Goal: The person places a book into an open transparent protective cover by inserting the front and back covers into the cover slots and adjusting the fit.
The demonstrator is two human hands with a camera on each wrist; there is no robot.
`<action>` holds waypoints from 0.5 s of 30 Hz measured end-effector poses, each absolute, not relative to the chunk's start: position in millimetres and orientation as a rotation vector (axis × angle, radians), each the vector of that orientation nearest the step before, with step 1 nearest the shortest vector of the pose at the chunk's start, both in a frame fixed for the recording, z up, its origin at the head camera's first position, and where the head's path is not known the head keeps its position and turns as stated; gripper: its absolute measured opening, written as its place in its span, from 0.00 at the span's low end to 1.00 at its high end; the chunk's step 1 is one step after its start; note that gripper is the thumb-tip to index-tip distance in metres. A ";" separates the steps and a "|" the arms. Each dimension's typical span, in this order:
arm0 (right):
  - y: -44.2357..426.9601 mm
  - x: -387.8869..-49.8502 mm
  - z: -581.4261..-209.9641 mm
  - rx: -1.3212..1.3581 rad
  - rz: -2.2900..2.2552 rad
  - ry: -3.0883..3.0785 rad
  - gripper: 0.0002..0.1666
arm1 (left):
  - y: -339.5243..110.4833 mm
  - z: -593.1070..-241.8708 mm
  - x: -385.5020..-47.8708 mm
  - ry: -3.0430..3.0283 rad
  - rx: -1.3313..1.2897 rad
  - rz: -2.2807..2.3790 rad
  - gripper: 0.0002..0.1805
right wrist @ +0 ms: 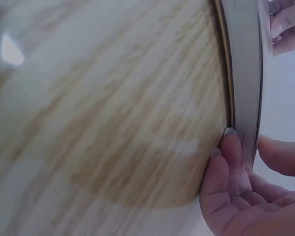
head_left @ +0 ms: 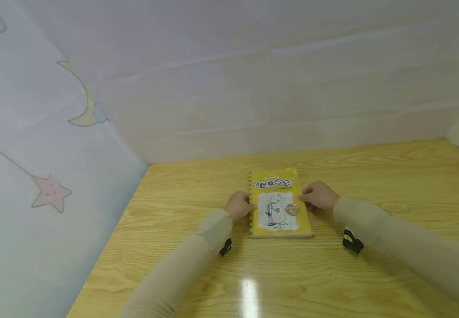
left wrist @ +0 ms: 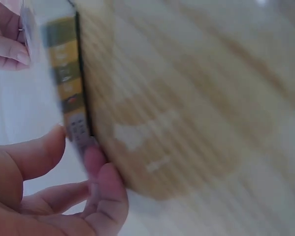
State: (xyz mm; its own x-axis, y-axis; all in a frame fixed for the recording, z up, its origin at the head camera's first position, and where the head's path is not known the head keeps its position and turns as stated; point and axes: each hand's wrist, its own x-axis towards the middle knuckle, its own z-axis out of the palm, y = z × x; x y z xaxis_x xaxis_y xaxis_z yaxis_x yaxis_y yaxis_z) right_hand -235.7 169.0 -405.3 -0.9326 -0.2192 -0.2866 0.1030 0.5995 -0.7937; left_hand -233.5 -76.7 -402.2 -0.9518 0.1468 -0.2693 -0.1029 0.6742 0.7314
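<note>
A yellow paperback book (head_left: 271,185) with a cartoon figure on its cover lies face up on the wooden table (head_left: 165,185). My left hand (head_left: 239,206) grips the spine side, its thumb over the cover edge. The opposite, page-edge side is held by my right hand (head_left: 320,196), thumb on top. In the left wrist view the striped spine (left wrist: 68,73) runs between thumb and curled fingers (left wrist: 108,196). The right wrist view has the page edges (right wrist: 245,73) with curled fingertips (right wrist: 230,142) low against them, where the book meets the tabletop.
Behind the table stands a pale wall covering (head_left: 213,106), with another at the left bearing a moon (head_left: 88,112) and a pink star (head_left: 51,193). Black wrist devices (head_left: 351,241) sit under both sleeves. A bright reflection shows on the tabletop near the front.
</note>
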 end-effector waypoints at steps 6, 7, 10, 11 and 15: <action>166.4 -232.7 -402.8 -0.112 -1.197 2.505 0.33 | -78.9 -395.4 -225.1 2.676 0.106 1.001 0.12; 165.9 -231.6 -401.8 -0.125 -1.188 2.520 0.36 | -80.3 -395.1 -222.9 2.701 0.126 0.970 0.16; 164.2 -227.1 -396.4 -0.172 -1.173 2.568 0.43 | -85.8 -394.4 -215.3 2.763 0.184 0.906 0.29; 163.8 -225.4 -394.3 -0.197 -1.172 2.585 0.44 | -87.9 -394.3 -213.1 2.768 0.198 0.902 0.32; 164.5 -218.4 -382.9 -0.306 -1.149 2.672 0.47 | -94.4 -386.6 -203.1 2.794 0.247 0.888 0.39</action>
